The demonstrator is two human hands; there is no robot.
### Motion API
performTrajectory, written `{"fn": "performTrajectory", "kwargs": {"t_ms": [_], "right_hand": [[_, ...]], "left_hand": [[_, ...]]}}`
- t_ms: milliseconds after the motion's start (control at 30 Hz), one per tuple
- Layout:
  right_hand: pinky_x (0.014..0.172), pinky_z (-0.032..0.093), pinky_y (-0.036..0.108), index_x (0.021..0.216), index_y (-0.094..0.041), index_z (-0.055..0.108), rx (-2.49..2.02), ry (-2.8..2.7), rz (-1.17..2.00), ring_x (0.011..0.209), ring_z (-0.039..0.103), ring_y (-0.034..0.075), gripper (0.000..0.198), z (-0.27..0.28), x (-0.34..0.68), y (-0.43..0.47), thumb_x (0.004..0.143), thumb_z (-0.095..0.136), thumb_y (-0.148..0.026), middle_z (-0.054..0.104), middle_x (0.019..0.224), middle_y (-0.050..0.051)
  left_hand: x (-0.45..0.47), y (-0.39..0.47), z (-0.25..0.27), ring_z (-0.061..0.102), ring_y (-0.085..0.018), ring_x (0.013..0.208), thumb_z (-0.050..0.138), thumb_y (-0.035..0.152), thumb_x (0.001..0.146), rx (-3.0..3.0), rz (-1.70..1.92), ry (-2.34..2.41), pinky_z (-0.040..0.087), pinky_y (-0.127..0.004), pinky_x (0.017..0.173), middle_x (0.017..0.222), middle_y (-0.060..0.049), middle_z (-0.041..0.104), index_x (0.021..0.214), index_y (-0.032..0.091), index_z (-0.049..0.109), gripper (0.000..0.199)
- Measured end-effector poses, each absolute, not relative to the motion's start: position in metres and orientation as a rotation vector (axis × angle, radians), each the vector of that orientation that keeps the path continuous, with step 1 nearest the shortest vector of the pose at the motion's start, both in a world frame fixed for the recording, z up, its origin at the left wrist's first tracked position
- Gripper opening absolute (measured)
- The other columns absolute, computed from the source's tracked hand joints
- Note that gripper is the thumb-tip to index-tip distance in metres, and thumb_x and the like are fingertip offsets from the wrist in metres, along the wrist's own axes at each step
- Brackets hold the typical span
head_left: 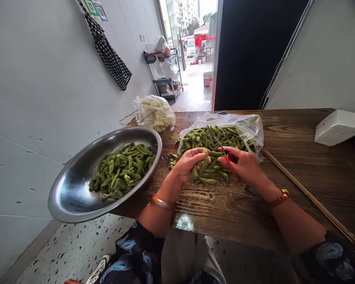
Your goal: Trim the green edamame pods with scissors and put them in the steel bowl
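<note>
My left hand (188,163) is closed around a few green soybean pods (204,167), above a loose pile on the wooden table. Red-handled scissors (231,161) are in my right hand (243,165), their blades pointing up and left, close to the held pods. Behind both hands, a clear plastic bag (256,125) lies open with many more pods (201,138) spilling out at its front. To the left, a wide metal basin (72,193) holds a heap of pods (124,169).
The dark wooden table (286,157) carries a bundle of thin sticks (307,193) on the right and a white box (338,127) at the far right. A bag of pale vegetables (156,112) sits behind the basin. A shelf cart (165,75) stands by the doorway.
</note>
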State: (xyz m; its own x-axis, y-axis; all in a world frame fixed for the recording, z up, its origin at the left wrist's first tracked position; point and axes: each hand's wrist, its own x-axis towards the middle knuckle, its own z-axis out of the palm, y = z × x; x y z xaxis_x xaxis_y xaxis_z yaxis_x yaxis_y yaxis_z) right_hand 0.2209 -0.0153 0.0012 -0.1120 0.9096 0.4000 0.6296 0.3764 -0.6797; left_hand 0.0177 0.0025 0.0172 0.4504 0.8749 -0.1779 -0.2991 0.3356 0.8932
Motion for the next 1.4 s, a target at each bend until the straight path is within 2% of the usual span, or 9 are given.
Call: {"fn": "performTrajectory", "kwargs": {"t_ms": [67, 133, 267, 533, 667, 800, 967, 1100, 1400], "right_hand": [[0.055, 0.043, 0.026, 0.111, -0.016, 0.07, -1.337, -1.836, 0.425, 0.055, 0.054, 0.014, 0.051, 0.002, 0.22, -0.016, 0.08, 0.062, -0.054, 0.065, 0.064, 0.002], [0.054, 0.044, 0.026, 0.111, -0.016, 0.07, -1.338, -1.845, 0.407, 0.055, 0.054, 0.014, 0.05, 0.001, 0.221, -0.016, 0.08, 0.061, -0.054, 0.064, 0.064, 0.002], [0.055, 0.044, 0.026, 0.113, -0.016, 0.069, -1.305, -1.895, 0.375, 0.056, 0.054, 0.014, 0.049, -0.004, 0.221, -0.016, 0.081, 0.061, -0.053, 0.065, 0.068, 0.002], [0.059, 0.047, 0.027, 0.113, -0.018, 0.067, -1.204, -1.997, 0.44, 0.059, 0.054, 0.014, 0.049, -0.007, 0.22, -0.016, 0.078, 0.065, -0.054, 0.064, 0.073, 0.002], [0.063, 0.048, 0.028, 0.115, -0.018, 0.065, -1.199, -2.032, 0.464, 0.064, 0.056, 0.015, 0.047, -0.004, 0.219, -0.018, 0.078, 0.067, -0.048, 0.065, 0.079, 0.003], [0.067, 0.049, 0.029, 0.116, -0.019, 0.064, -1.19, -2.039, 0.468, 0.068, 0.058, 0.016, 0.047, -0.006, 0.217, -0.018, 0.077, 0.069, -0.045, 0.064, 0.082, 0.003], [0.072, 0.05, 0.032, 0.118, -0.016, 0.062, -1.181, -2.043, 0.444, 0.074, 0.06, 0.018, 0.051, -0.01, 0.215, -0.018, 0.076, 0.071, -0.044, 0.066, 0.091, 0.007], [0.069, 0.049, 0.031, 0.115, -0.017, 0.064, -1.213, -2.034, 0.407, 0.07, 0.059, 0.018, 0.047, -0.009, 0.214, -0.019, 0.078, 0.068, -0.045, 0.066, 0.084, 0.006], [0.064, 0.046, 0.029, 0.114, -0.015, 0.067, -1.199, -2.096, 0.38, 0.065, 0.058, 0.017, 0.043, -0.008, 0.216, -0.018, 0.082, 0.064, -0.043, 0.066, 0.076, 0.005]], "left_hand": [[0.018, 0.003, 0.016, 0.045, -0.001, 0.043, 0.081, 0.031, 0.064, 0.878, 0.864, 0.748, 0.035, -0.015, 0.043, 0.072, -0.003, 0.066, 0.098, 0.01, 0.067, 0.042], [0.019, 0.002, 0.014, 0.049, -0.003, 0.046, 0.081, 0.032, 0.065, 0.865, 0.875, 0.743, 0.039, -0.016, 0.047, 0.071, -0.003, 0.065, 0.097, 0.011, 0.069, 0.04], [0.022, 0.0, 0.014, 0.047, -0.002, 0.044, 0.083, 0.033, 0.061, 0.901, 0.928, 0.768, 0.037, -0.015, 0.044, 0.062, 0.001, 0.06, 0.081, 0.011, 0.068, 0.034], [0.027, -0.001, 0.01, 0.045, -0.003, 0.046, 0.078, 0.039, 0.066, 1.172, 1.005, 0.896, 0.037, -0.017, 0.046, 0.07, -0.001, 0.064, 0.082, 0.012, 0.07, 0.032], [0.027, 0.0, 0.01, 0.056, -0.009, 0.063, 0.078, 0.036, 0.068, 1.34, 1.035, 0.899, 0.045, -0.02, 0.061, 0.078, -0.003, 0.068, 0.079, 0.014, 0.072, 0.025], [0.028, -0.001, 0.01, 0.06, -0.014, 0.076, 0.076, 0.035, 0.07, 1.443, 1.023, 0.856, 0.046, -0.023, 0.071, 0.082, -0.005, 0.07, 0.081, 0.014, 0.074, 0.023], [0.029, -0.001, 0.008, 0.061, -0.016, 0.077, 0.075, 0.036, 0.07, 1.488, 1.017, 0.865, 0.047, -0.025, 0.072, 0.083, -0.006, 0.07, 0.081, 0.013, 0.074, 0.025], [0.029, -0.001, 0.006, 0.062, -0.016, 0.076, 0.076, 0.037, 0.069, 1.431, 1.018, 0.869, 0.048, -0.026, 0.071, 0.084, -0.006, 0.071, 0.081, 0.013, 0.074, 0.027], [0.026, -0.001, 0.006, 0.052, -0.008, 0.052, 0.079, 0.039, 0.064, 1.271, 0.92, 0.943, 0.039, -0.02, 0.05, 0.065, -0.001, 0.063, 0.076, 0.011, 0.069, 0.032]]}}
